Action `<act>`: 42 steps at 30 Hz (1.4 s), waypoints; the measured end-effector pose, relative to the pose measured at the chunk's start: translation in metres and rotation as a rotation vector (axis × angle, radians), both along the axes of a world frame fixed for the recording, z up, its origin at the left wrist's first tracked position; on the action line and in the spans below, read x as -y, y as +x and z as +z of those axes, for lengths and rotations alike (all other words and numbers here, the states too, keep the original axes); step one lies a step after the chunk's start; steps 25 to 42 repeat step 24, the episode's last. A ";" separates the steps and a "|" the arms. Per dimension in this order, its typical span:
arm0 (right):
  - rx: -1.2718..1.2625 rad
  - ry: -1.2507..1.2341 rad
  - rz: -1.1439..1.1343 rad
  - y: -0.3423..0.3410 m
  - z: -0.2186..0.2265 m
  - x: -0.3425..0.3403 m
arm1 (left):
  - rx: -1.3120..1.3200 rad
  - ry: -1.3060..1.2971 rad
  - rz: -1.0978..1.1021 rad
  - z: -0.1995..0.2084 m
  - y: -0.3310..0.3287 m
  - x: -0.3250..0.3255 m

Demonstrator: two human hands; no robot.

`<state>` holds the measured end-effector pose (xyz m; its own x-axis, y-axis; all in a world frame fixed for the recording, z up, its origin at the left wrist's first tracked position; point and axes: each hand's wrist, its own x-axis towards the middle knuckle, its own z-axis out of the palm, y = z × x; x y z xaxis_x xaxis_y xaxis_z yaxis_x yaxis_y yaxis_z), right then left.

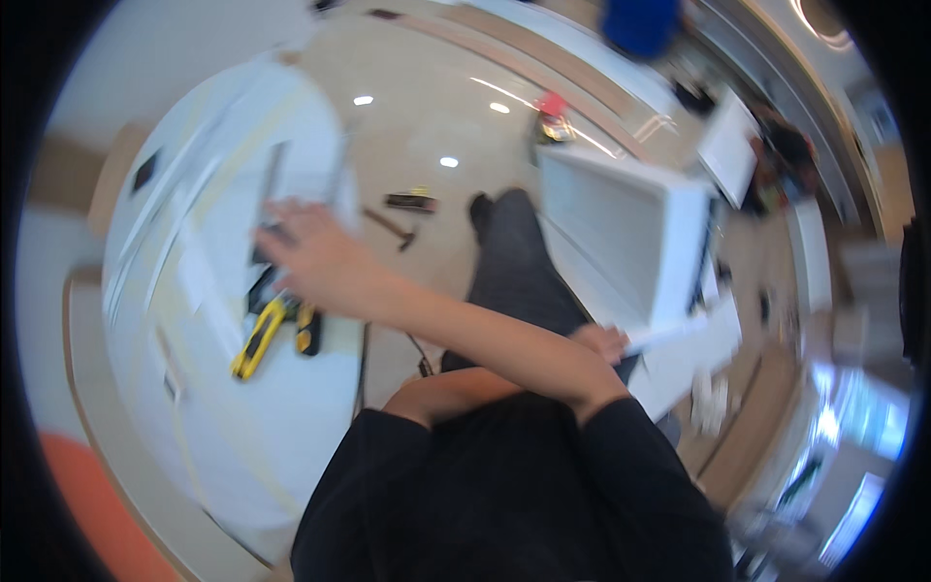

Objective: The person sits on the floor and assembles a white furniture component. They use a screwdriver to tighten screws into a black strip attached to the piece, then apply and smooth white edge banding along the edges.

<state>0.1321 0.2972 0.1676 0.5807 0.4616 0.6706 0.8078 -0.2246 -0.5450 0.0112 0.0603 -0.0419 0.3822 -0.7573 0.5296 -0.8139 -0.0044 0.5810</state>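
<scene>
My arms cross in front of me. The right forearm lies over the left and reaches out to the left. My right hand [315,254] is over the round white table, its fingers blurred but spread apart, above a dark grey tool. Just below it on the table are a yellow-and-black utility knife [258,339] and a shorter black-and-yellow tool [308,330]. My left hand [601,342] is by my knee, at the near edge of an open white box [621,233]. Whether its fingers grip that edge is hidden by blur.
The white table [218,427] carries long strips and a small dark rectangle [146,171]. A hammer [390,230] and a black-and-yellow object [412,201] lie on the tiled floor. A red-topped item [553,116] stands behind the box. White gloves [710,403] lie to the right.
</scene>
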 end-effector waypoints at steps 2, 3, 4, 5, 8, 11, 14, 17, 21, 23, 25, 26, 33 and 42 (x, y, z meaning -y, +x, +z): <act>0.073 0.036 -0.131 -0.006 0.003 0.007 | 0.082 -0.098 0.088 0.004 0.000 -0.006; 0.092 0.093 -0.163 -0.015 0.006 0.017 | 0.052 -0.077 0.144 0.008 -0.002 -0.010; 0.106 0.089 -0.194 -0.015 0.003 0.043 | 0.044 -0.017 0.171 0.013 0.001 -0.011; 0.143 0.098 -0.216 -0.022 -0.005 0.076 | 0.099 -0.058 0.193 0.017 0.005 -0.012; 0.201 -0.052 -0.524 -0.044 -0.044 0.206 | 0.060 -0.104 0.213 0.025 0.010 -0.005; -0.088 -0.020 -1.179 -0.092 -0.095 0.343 | -0.170 0.081 0.099 0.018 0.010 -0.013; -0.225 0.155 -1.664 -0.137 -0.125 0.453 | -0.065 0.052 0.082 0.021 0.002 -0.002; -0.572 0.097 -1.525 -0.157 -0.144 0.490 | -0.033 0.100 0.132 0.032 0.007 -0.002; -0.520 -0.097 -1.418 -0.154 -0.156 0.477 | -0.017 0.117 0.185 0.042 0.014 -0.002; -0.638 0.015 -1.383 -0.144 -0.159 0.485 | -0.025 0.115 0.204 0.043 0.020 -0.004; -0.687 0.032 -1.390 -0.146 -0.162 0.484 | -0.048 0.127 0.205 0.042 0.022 -0.006; -0.687 0.032 -1.390 -0.146 -0.162 0.484 | -0.048 0.127 0.205 0.042 0.022 -0.006; -0.687 0.032 -1.390 -0.146 -0.162 0.484 | -0.048 0.127 0.205 0.042 0.022 -0.006; -0.687 0.032 -1.390 -0.146 -0.162 0.484 | -0.048 0.127 0.205 0.042 0.022 -0.006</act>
